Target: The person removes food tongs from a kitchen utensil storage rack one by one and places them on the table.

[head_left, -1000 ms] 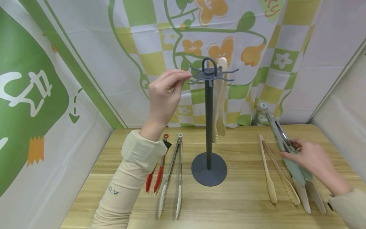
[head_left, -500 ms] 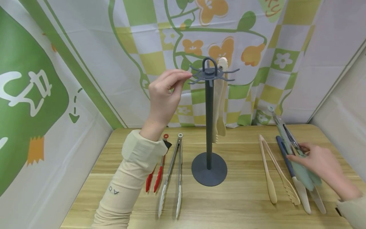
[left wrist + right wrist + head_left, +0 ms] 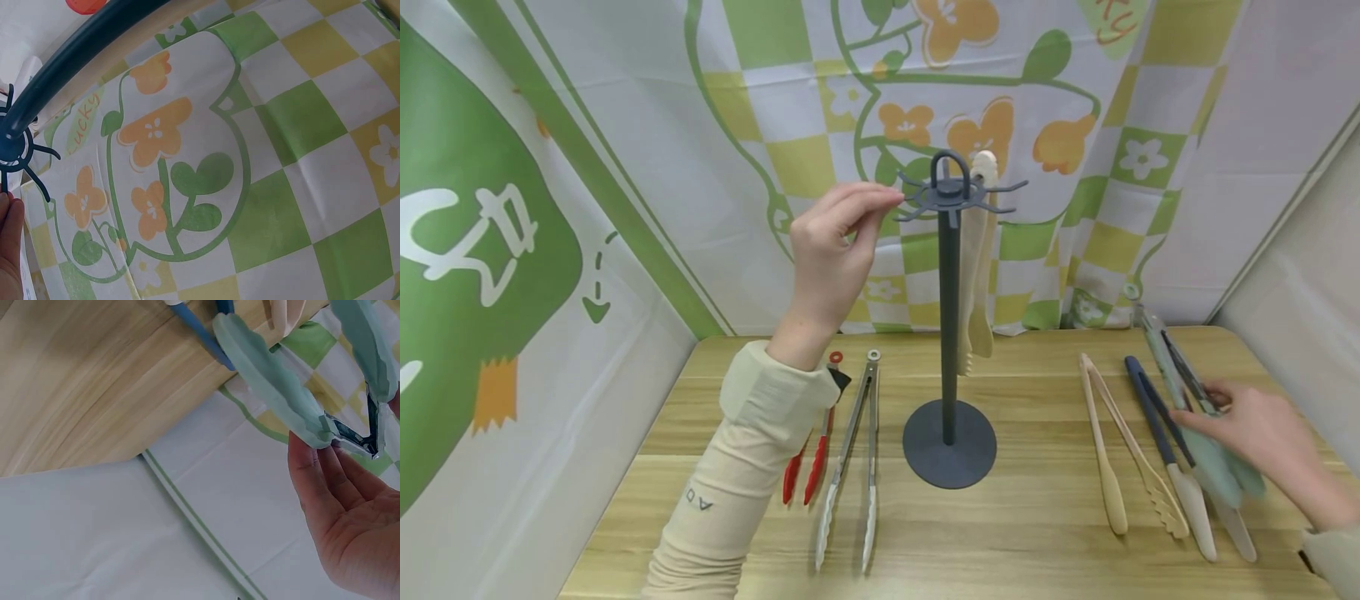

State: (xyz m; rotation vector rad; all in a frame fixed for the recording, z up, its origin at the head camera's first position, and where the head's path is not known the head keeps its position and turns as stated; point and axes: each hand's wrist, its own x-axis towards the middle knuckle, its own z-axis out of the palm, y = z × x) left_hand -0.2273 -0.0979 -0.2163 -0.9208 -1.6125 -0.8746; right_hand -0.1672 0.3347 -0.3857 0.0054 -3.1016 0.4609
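Note:
My left hand [image 3: 838, 237] pinches the tip of one hook on a dark grey utensil rack [image 3: 950, 325], which stands upright on its round base. A cream pair of tongs [image 3: 976, 275] hangs from the rack's far side. At the right, my right hand [image 3: 1255, 429] grips pale green tongs [image 3: 1213, 467] by their arms. Their jaws stand apart in the right wrist view, where fingers [image 3: 306, 475] hold the arm. Seen from the head, the green tongs partly cover blue-handled tongs [image 3: 1150, 417]. Beige tongs [image 3: 1101, 467] lie left of those.
Red-tipped tongs [image 3: 815, 471] and longer white-tipped steel tongs [image 3: 856, 421] lie left of the rack on the wooden table [image 3: 1015, 533]. A patterned cloth [image 3: 790, 175] hangs behind the table's far edge. Pale walls flank both sides.
My right hand has carried the green tongs to the right, uncovering more of the blue-handled tongs. The left hand and the rack stay in place.

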